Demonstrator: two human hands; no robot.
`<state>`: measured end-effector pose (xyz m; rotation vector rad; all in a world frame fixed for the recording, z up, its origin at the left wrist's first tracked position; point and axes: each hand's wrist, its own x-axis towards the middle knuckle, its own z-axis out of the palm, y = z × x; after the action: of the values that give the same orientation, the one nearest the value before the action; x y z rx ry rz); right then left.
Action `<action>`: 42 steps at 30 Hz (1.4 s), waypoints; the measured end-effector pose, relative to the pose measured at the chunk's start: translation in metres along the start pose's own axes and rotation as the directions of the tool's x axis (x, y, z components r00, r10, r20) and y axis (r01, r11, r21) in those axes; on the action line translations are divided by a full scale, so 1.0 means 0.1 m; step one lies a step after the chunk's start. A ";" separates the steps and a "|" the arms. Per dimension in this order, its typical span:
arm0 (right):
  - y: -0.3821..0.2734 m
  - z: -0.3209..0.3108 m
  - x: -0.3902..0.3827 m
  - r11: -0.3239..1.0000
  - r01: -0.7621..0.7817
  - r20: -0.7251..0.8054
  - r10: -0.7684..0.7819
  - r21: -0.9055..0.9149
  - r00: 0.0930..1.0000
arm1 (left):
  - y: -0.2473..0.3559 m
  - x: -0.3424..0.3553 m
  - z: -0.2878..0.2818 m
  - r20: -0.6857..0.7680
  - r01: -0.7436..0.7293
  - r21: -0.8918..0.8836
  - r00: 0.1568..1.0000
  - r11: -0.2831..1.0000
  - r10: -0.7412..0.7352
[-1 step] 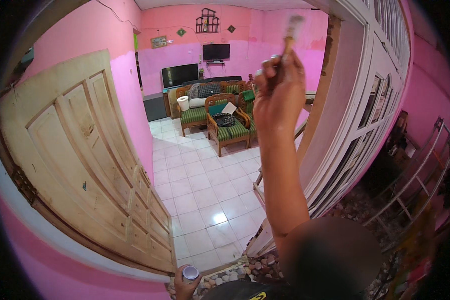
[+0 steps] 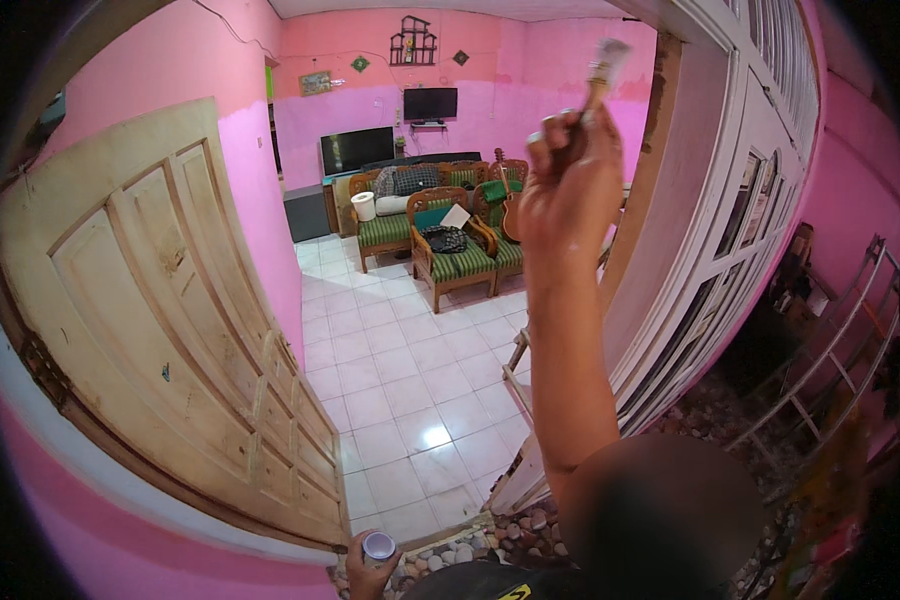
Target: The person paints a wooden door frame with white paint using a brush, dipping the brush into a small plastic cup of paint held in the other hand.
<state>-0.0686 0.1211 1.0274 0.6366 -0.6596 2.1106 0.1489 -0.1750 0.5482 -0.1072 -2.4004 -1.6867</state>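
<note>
My right hand [image 2: 573,190] is raised high at the right of the doorway, its fingers closed round the handle of a paintbrush [image 2: 604,72]. The brush points up and leans to the right, with pale bristles that are slightly blurred. Behind it are the door frame's edge and the pink wall; I cannot tell whether the bristles touch anything. Low in the view, my left hand [image 2: 366,578] grips a small round cup [image 2: 379,545] with a pale inside. Its contents are hard to make out.
A worn wooden door [image 2: 170,300] stands open on the left. White tiles [image 2: 400,380] cover the floor inside, with green-striped wooden chairs [image 2: 460,264] farther back. White window panels [image 2: 730,220] are on the right, beside a metal ladder [image 2: 820,370]. Pebbles [image 2: 530,530] lie at the threshold.
My right hand has shifted slightly to the right with the paintbrush, which now leans more to the right. My left hand and the cup have hardly moved.
</note>
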 end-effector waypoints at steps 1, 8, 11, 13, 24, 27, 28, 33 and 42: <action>-0.05 -0.01 0.09 0.998 0.059 -0.021 -0.058 0.031 0.998 | -0.01 0.00 -0.01 0.004 -0.004 -0.017 1.000 1.000 0.004; -0.25 0.35 0.03 0.975 0.215 0.112 -0.209 -0.052 0.972 | -0.21 0.06 0.12 0.036 -0.037 0.005 0.999 0.999 0.037; -0.21 0.28 -0.26 0.977 0.155 0.211 -0.122 -0.146 0.970 | -0.21 0.09 0.12 0.016 -0.027 0.015 1.000 1.000 0.027; -0.20 0.17 -0.34 0.991 0.080 0.106 -0.068 -0.110 0.992 | -0.13 0.13 0.11 0.026 -0.066 0.032 0.998 0.997 0.065; -0.36 0.29 0.23 0.968 0.236 0.013 -0.236 -0.079 0.972 | -0.06 0.19 0.17 0.059 -0.035 -0.004 0.998 0.999 0.035; -0.30 0.11 0.05 0.966 0.214 0.131 -0.196 -0.144 0.972 | -0.02 0.20 0.17 0.058 -0.012 0.005 0.998 1.000 0.012; -0.30 0.04 -0.03 0.973 0.189 0.103 -0.176 -0.134 0.979 | -0.02 0.20 0.18 0.053 -0.015 0.012 0.998 1.000 0.015; -0.33 -0.14 0.19 0.969 0.247 -0.078 -0.248 -0.024 0.966 | 0.04 0.23 0.20 0.045 -0.054 0.033 0.998 0.998 0.052; -0.37 0.21 0.24 0.974 0.210 0.023 -0.209 -0.088 0.978 | 0.09 0.22 0.24 0.035 -0.046 0.054 0.998 0.998 0.044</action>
<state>-0.0466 0.1404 1.0671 0.6415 -0.6612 1.8729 0.1257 -0.1507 0.5533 -0.1811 -2.4472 -1.6115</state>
